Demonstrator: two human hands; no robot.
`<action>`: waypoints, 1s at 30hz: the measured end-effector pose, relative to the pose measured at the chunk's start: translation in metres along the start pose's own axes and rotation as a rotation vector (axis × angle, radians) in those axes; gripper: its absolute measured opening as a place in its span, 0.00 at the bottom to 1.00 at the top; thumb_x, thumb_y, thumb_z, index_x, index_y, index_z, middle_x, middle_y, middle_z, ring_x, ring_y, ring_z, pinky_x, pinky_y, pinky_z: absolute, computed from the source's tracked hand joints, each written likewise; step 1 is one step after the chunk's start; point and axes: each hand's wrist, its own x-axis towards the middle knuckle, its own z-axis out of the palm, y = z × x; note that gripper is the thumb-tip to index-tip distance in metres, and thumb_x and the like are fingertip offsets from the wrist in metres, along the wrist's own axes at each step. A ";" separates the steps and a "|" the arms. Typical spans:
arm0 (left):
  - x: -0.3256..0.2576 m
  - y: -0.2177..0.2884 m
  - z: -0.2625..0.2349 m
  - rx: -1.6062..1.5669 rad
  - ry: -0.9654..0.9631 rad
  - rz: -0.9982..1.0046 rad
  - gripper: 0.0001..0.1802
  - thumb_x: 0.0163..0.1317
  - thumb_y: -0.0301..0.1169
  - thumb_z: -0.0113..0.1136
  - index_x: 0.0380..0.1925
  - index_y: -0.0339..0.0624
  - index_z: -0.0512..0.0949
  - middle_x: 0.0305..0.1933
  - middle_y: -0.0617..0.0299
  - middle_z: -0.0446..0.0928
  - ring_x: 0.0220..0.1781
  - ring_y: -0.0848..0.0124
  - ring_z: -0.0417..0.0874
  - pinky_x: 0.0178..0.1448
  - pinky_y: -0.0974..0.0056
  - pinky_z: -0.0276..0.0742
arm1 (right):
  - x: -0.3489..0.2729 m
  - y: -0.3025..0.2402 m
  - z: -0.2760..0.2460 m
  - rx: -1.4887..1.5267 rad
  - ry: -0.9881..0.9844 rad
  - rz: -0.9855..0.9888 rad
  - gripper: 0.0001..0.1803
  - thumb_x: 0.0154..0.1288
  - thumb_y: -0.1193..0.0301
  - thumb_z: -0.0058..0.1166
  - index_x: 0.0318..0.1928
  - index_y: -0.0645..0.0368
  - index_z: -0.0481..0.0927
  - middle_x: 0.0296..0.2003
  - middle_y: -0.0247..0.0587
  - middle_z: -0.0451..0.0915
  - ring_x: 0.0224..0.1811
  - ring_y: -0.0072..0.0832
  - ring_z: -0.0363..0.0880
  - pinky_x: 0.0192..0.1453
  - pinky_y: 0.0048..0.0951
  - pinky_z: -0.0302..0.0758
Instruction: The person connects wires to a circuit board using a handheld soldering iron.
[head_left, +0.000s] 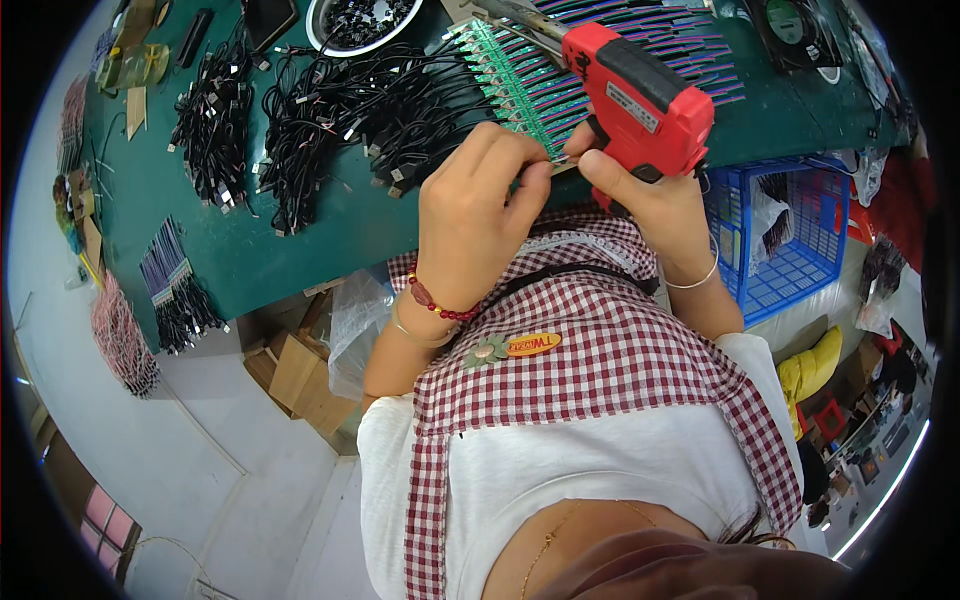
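Observation:
A red and black soldering gun [650,105] rests in my right hand [655,205], its metal nozzle pointing to the far left over the board. The thumb and fingertips of that hand are bent in by the near end of a green circuit board strip [510,85]. Against the same end, my left hand [478,195] is closed in a pinch; whatever lies between its fingertips is too small to make out. Many thin multicoloured wires [650,60] run out to the right from the strip. Black cables [430,115] lie just left of it, close to my left hand.
A green mat [380,225] covers the table. Bundles of black USB cables [215,130] lie to the left, with a bowl [317,22] of small black parts behind. More wire bundles [175,285] hang at the left edge. A blue crate [790,240] stands below, at the right.

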 end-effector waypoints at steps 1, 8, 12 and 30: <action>0.000 0.000 0.000 0.020 -0.019 0.030 0.05 0.49 0.19 0.59 0.27 0.37 0.75 0.28 0.61 0.73 0.24 0.75 0.74 0.25 0.72 0.69 | 0.000 0.000 0.000 0.006 -0.021 0.044 0.08 0.54 0.74 0.59 0.35 0.62 0.77 0.29 0.27 0.77 0.31 0.13 0.73 0.35 0.17 0.70; -0.006 0.010 0.009 0.088 0.039 0.023 0.06 0.48 0.19 0.61 0.27 0.38 0.76 0.30 0.61 0.71 0.24 0.73 0.74 0.25 0.71 0.70 | 0.001 0.014 0.008 -0.068 0.056 -0.114 0.08 0.57 0.72 0.58 0.37 0.62 0.77 0.31 0.26 0.77 0.31 0.13 0.72 0.35 0.18 0.69; -0.001 0.002 0.006 0.151 0.105 0.028 0.05 0.47 0.20 0.61 0.26 0.38 0.76 0.31 0.61 0.71 0.26 0.72 0.75 0.26 0.71 0.71 | -0.003 0.014 0.007 -0.032 0.074 -0.059 0.08 0.58 0.71 0.57 0.37 0.62 0.77 0.30 0.26 0.76 0.30 0.12 0.71 0.34 0.19 0.68; 0.007 -0.026 0.015 0.414 0.057 0.040 0.05 0.43 0.23 0.60 0.21 0.40 0.73 0.41 0.60 0.73 0.37 0.62 0.77 0.33 0.63 0.74 | -0.089 0.052 -0.080 -0.300 -0.001 -0.011 0.06 0.55 0.73 0.58 0.32 0.60 0.76 0.26 0.34 0.74 0.26 0.24 0.71 0.28 0.26 0.67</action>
